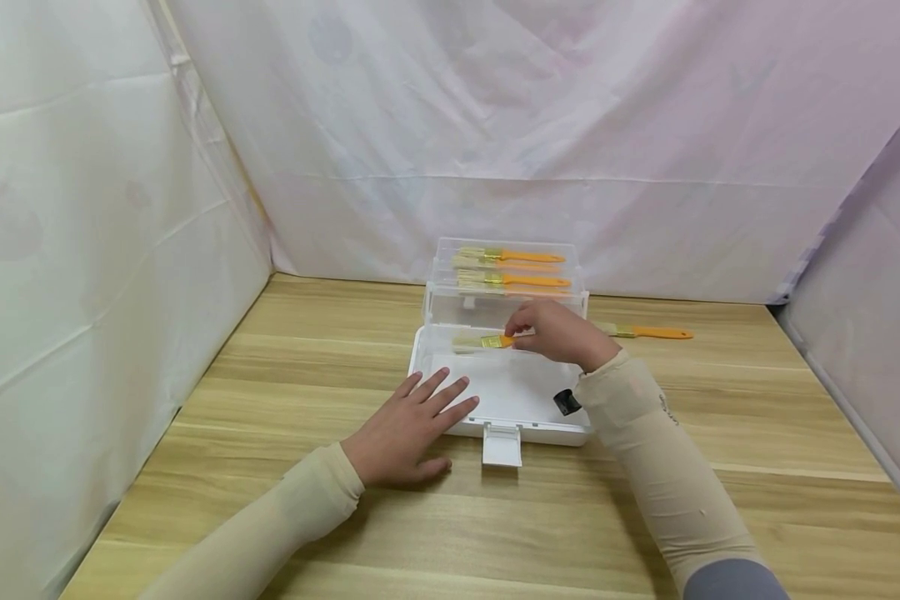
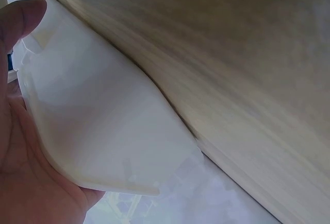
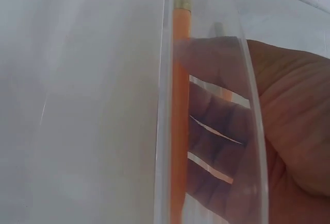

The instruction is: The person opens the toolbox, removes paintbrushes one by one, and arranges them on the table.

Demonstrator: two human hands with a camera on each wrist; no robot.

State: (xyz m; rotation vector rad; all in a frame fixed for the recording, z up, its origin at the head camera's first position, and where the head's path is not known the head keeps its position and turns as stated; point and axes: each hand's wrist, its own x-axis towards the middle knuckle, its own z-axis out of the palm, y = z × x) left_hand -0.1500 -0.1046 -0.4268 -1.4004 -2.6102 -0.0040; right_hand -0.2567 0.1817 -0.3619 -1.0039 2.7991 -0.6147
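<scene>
A white box (image 1: 495,392) stands with its lid up and its clear trays (image 1: 450,310) raised behind. My right hand (image 1: 558,333) pinches a flat paintbrush (image 1: 497,341) by its orange handle, over the back of the box, bristles to the left. In the right wrist view, that thumb and fingers show through clear plastic beside the orange handle (image 3: 180,85). My left hand (image 1: 412,433) lies over the box's front left corner with fingers spread. From the left wrist, the thumb and palm appear close along the white box wall (image 2: 103,100).
More orange-handled paintbrushes (image 1: 536,281) lie in the raised trays. Another paintbrush (image 1: 660,332) lies on the wooden table right of the box. The white latch (image 1: 502,446) hangs at the front. A small black object (image 1: 567,402) shows beside the right wrist. Cloth walls (image 1: 495,125) surround the table.
</scene>
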